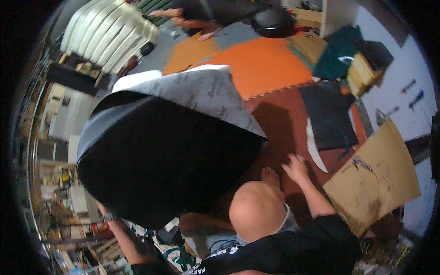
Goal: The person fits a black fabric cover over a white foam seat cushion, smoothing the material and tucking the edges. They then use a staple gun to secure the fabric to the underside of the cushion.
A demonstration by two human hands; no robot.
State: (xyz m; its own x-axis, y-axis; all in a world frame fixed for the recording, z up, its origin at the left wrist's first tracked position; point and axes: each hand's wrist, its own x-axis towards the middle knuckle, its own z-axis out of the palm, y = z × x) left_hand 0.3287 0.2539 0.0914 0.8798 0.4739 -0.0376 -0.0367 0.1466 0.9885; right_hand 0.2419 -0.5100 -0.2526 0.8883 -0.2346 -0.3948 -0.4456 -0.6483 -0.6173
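Observation:
A large black sheet (174, 156) with a grey printed backing (206, 89) curls up in front of me, at the left and middle. My left hand (102, 211) is at its lower left edge, closed on it as far as I can see; the sheet hides most of the fingers. To the right, my right hand (296, 167) hangs over the dark red mat (279, 110) with its fingers apart and nothing in them. It is apart from the sheet, near my raised knee and bare foot. A thin white curved strip (315, 146) lies just beyond it.
At right, a brown cardboard panel (380, 178) bears a small metal tool (362, 163). Beyond it lie a dark flat piece (326, 114) and yellow blocks (364, 75). Another person's hand (167, 13) shows past the orange mat (266, 59). Stacked white chairs (103, 34) stand far left.

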